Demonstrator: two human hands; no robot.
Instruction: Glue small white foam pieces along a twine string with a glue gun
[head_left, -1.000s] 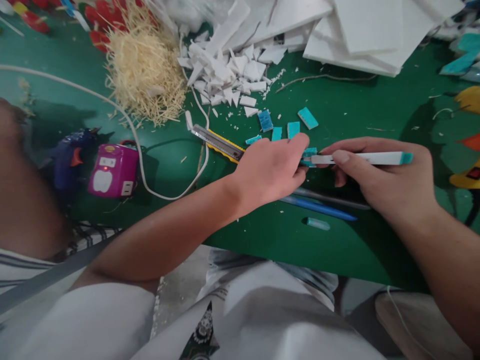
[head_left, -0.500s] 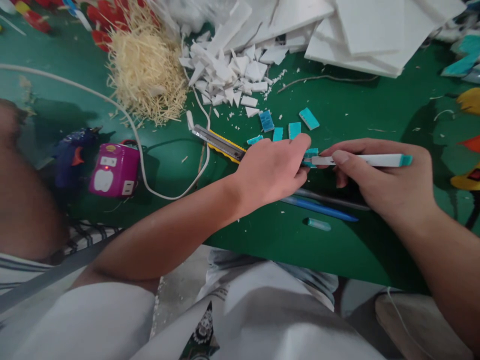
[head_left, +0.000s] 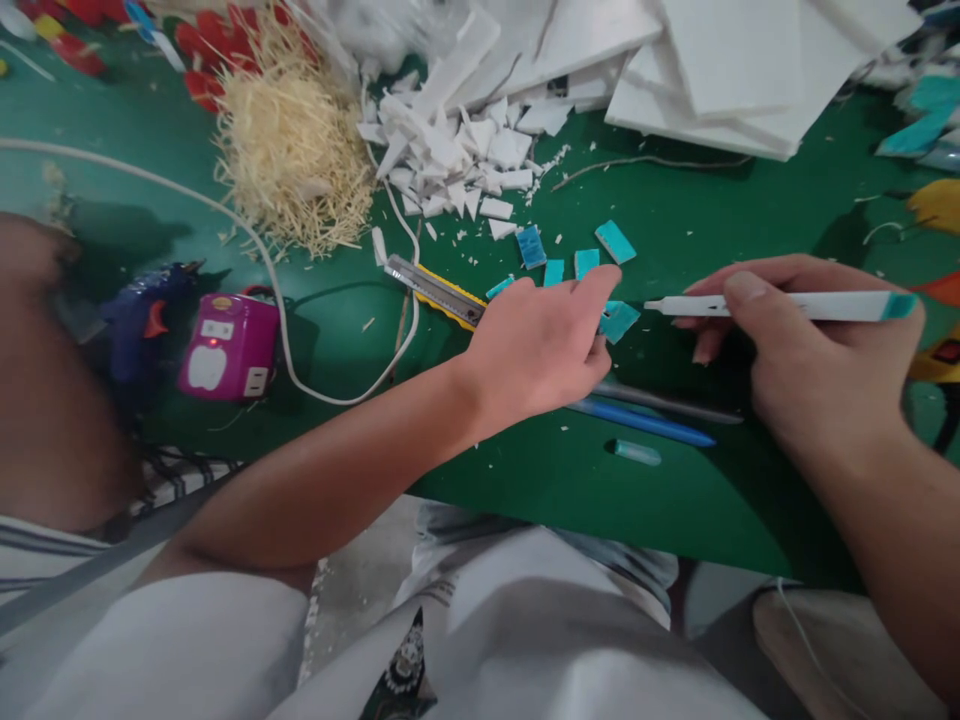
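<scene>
My left hand is closed on a small turquoise piece, which pokes out past the fingertips. In my right hand is a white marker with a teal end, its tip pointing left, a short gap from the piece. A yellow utility knife lies partly under my left hand. Several small turquoise pieces and a darker blue one rest just beyond that hand. Nearer to me lie a blue pen, a dark slim stick and a clear teal cap.
White foam scraps and foam sheets are heaped at the back. Left of them is a pile of pale shredded straw. A white cable loops past a magenta power box and a blue glue gun. Another person's arm is at far left.
My right hand has drawn the marker to the right, away from the turquoise piece. The piece now sits turned in my left hand, which has barely moved.
</scene>
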